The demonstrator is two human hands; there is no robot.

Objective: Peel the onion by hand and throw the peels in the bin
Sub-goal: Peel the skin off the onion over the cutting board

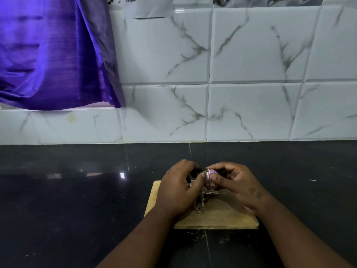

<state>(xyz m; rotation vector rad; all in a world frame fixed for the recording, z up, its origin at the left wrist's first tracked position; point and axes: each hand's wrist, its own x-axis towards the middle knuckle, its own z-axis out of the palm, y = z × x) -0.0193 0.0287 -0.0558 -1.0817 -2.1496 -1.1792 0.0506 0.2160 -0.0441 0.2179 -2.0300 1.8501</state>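
- Where the two hands meet above the board, a small purple onion (211,178) is held clear of the wood, between the fingertips of both hands.
- The right hand (236,183) grips the onion from the right, with the thumb across its near face and the fingers curled over the top.
- The left hand (178,188) is curled tight and closes on the onion's left side, with the thumb tip against a pale flake of skin. The contact is small and partly hidden, so whether it pinches the flake alone or the bulb as well cannot be told.
- Loose peels (201,201) hang and lie in a ragged clump just below the onion, against the heel of the left hand and down onto the board.
- The wooden board (222,218) lies flat on the dark polished counter (77,190), and both forearms cross its near edge.
- A few thin root threads (195,236) lie on the counter just in front of the board.
- Behind the counter stands a white marble-veined tile wall (251,74).
- A purple cloth (52,55) hangs at the upper left of that wall.
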